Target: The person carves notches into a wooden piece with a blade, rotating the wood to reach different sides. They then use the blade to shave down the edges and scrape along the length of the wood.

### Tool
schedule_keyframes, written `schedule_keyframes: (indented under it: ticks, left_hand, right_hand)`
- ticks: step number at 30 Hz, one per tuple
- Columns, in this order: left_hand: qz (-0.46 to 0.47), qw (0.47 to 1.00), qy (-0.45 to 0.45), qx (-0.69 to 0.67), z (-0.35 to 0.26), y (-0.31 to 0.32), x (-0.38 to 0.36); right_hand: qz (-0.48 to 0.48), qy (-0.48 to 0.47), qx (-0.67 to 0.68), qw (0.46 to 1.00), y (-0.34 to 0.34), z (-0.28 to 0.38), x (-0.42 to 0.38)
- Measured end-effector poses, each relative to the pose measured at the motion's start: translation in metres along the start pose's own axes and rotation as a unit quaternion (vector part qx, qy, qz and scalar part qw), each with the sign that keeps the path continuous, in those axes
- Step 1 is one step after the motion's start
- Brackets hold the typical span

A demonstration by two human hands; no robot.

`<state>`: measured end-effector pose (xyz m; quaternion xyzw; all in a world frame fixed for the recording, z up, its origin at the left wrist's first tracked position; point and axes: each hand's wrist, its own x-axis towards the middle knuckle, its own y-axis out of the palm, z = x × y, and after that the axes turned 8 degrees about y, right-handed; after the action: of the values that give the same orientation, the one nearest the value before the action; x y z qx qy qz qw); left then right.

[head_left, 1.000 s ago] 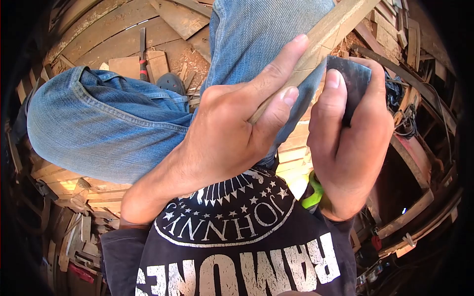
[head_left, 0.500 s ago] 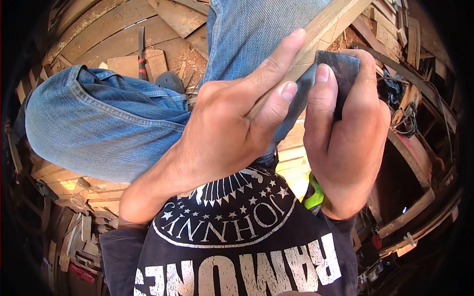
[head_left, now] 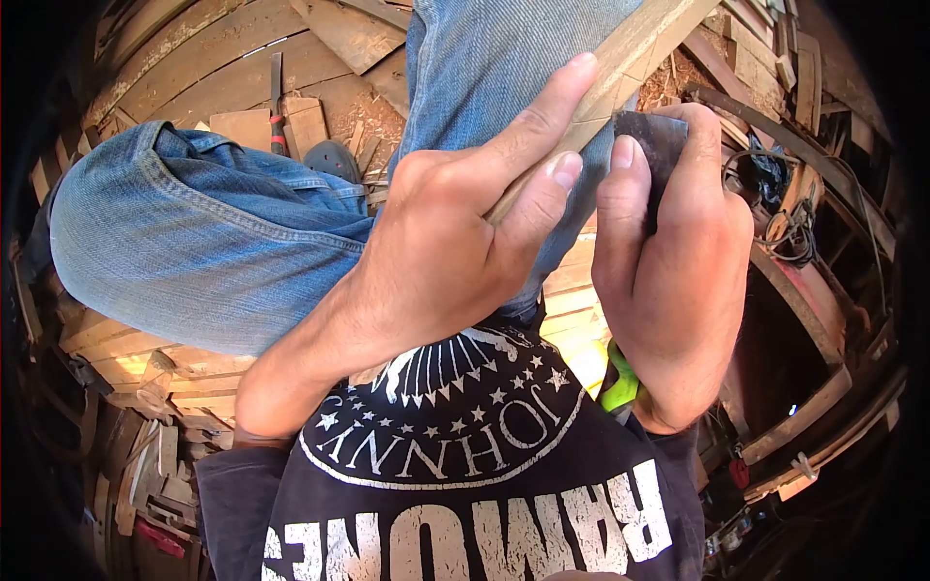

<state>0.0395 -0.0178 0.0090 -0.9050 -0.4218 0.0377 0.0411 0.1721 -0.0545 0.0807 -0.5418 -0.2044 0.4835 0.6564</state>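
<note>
A long, light brown wooden strip point(head_left: 620, 77) runs diagonally up to the top right, above my jeans. My left hand point(head_left: 465, 218) is closed round its lower end, with the forefinger stretched along one side and the thumb on the other. Just right of the strip, my right hand point(head_left: 673, 242) pinches a dark, flat metal blade point(head_left: 659, 145) between thumb and bent fingers. The blade's upper left corner is close to the strip's edge; whether they touch I cannot tell. Pencil-like lines cross the strip's face.
My bent leg point(head_left: 194, 232) in jeans fills the left. Beyond it, a tool with a red and black handle point(head_left: 278, 131) lies on boards near a grey shoe point(head_left: 332, 159). Cables point(head_left: 794, 232) and wood scraps lie at the right. Something bright green point(head_left: 621, 378) shows by my right wrist.
My right hand has moved slightly left and down with the blade, which is tilted a little differently. My left hand and the strip have barely shifted.
</note>
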Motion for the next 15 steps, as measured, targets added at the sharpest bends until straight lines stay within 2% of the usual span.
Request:
schedule_keyframes:
  ticks: [3,8,15]
  left_hand:
    - [0.012,1.000,-0.015,-0.008,0.0003,-0.0010,0.0004]
    - [-0.014,1.000,0.025,-0.011,0.0045,0.0022,-0.0013]
    - [-0.013,1.000,0.020,0.004,0.0031,0.0002,-0.0014]
  right_hand:
    - [0.003,-0.003,-0.001,1.000,-0.0005,-0.0009,-0.0006]
    - [0.001,0.002,-0.012,1.000,-0.0016,0.0020,-0.0019]
    - [0.017,0.005,0.007,1.000,-0.0015,0.0004,-0.0042]
